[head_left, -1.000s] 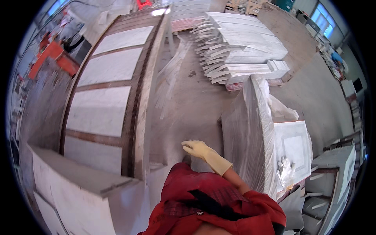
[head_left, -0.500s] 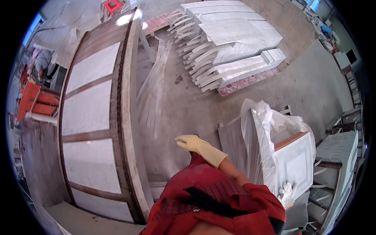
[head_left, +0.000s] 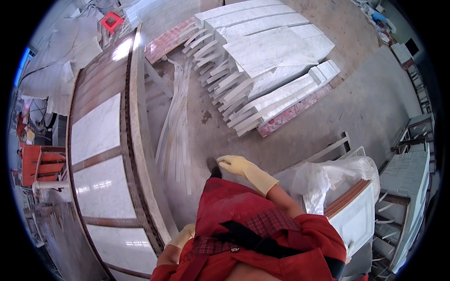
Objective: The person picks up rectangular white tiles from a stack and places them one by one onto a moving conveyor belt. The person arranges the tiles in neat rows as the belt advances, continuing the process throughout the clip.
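My right hand point(head_left: 236, 165), in a cream-yellow rubber glove, hangs over the floor just past my red apron point(head_left: 229, 196). Its fingers reach loosely to the left with nothing in them. Beside the fingertips, the dark tip of my shoe point(head_left: 213, 166) shows. My left hand point(head_left: 183, 235), gloved alike, is low at my left side, close to the edge of the long roller conveyor point(head_left: 152, 185); its fingers are hidden. On the conveyor's dark bed lie several white marble-look slabs point(head_left: 105, 185), spaced apart in a row.
A large stack of white curved slabs point(head_left: 267, 51) sits ahead on reddish boards point(head_left: 295, 110). Long pale strips point(head_left: 176, 126) lie on the floor beside the conveyor. To my right stand framed white panels point(head_left: 354, 225) with crumpled clear plastic point(head_left: 328, 180), and a loaded rack point(head_left: 403, 187).
My view has shifted forward along the conveyor, and the plastic-wrapped panels have slid back. My left hand has come into sight; my right hand still hangs in front of me.
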The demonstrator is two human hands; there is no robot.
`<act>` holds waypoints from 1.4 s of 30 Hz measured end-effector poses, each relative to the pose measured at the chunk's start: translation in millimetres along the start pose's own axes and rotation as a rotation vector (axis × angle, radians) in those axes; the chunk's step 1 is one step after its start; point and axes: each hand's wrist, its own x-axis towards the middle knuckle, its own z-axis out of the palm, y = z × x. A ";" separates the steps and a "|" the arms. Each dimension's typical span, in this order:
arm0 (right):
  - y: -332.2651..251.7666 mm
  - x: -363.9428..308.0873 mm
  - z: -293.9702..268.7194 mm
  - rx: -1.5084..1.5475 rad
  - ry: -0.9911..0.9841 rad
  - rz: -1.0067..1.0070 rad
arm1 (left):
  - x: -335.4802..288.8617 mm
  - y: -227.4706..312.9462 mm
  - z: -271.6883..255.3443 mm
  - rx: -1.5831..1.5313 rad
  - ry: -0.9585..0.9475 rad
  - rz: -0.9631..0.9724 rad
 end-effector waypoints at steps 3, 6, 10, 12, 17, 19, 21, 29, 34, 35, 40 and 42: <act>5.6 50.9 -33.1 0.086 0.009 0.052 | 59.1 33.8 -73.8 0.174 -0.141 0.052; 21.5 110.2 -71.9 0.163 0.081 0.099 | 136.7 93.2 -157.2 0.357 -0.189 0.181; 41.5 175.0 -144.1 0.366 0.270 0.188 | 182.5 232.8 -290.2 0.552 0.333 0.491; 61.1 208.5 -178.4 0.588 0.424 0.227 | 177.7 335.1 -348.9 0.581 0.488 0.515; 91.1 254.3 -254.0 1.108 0.822 0.394 | 187.8 530.9 -428.3 0.169 0.535 0.790; 90.6 264.7 -284.4 1.231 0.970 0.502 | 189.8 600.3 -437.4 0.038 0.477 0.896; 101.8 276.0 -311.1 1.284 1.067 0.558 | 183.5 674.3 -442.8 -0.054 0.418 0.894; 165.0 348.6 -406.1 1.457 1.197 0.622 | 215.2 894.4 -472.3 0.018 0.551 0.754; 213.6 374.0 -415.4 1.587 1.097 0.755 | 258.0 989.0 -494.7 0.363 0.492 0.675; 221.1 376.8 -412.1 1.633 1.094 0.757 | 263.8 1003.2 -491.7 0.383 0.447 0.611; 223.8 371.1 -398.2 1.365 1.097 0.677 | 297.5 1061.6 -482.6 0.398 0.290 0.294; 245.9 373.9 -395.6 1.387 1.082 0.672 | 320.9 1055.1 -486.8 0.267 0.268 0.216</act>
